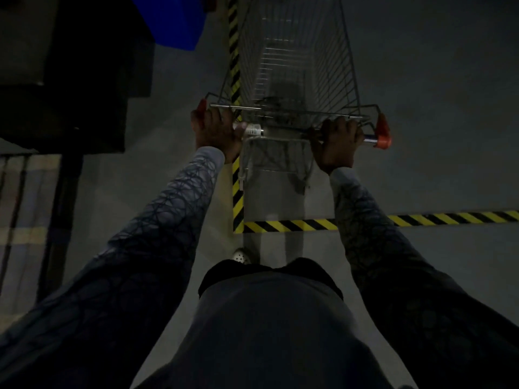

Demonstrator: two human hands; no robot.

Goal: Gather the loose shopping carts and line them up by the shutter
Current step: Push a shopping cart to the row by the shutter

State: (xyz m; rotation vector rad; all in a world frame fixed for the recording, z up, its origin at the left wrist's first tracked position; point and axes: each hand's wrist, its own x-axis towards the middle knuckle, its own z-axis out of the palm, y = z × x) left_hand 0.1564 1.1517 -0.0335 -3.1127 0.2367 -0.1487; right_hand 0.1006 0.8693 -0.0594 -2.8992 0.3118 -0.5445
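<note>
Dim grey concrete floor (421, 108) is marked by yellow-and-black striped tape (289, 225). Beside its corner, a silver wire shopping cart (295, 66) is held ahead: its metal handle bar (252, 132) is clamped by the left hand (216, 130) and right hand (337, 141), set wide apart, probably for straight steering.

The shopping cart (292, 66) is set straight ahead, with its basket stretched far and its handle (280, 133) kept near. The handle is gripped at its left end by the left hand (216, 130) and at its right end by the right hand (337, 141). A tape strip (237, 192) is laid under the cart's left side. A second tape strip (421, 219) is run rightward from its near end. A bin (174, 21) is placed far left.
</note>
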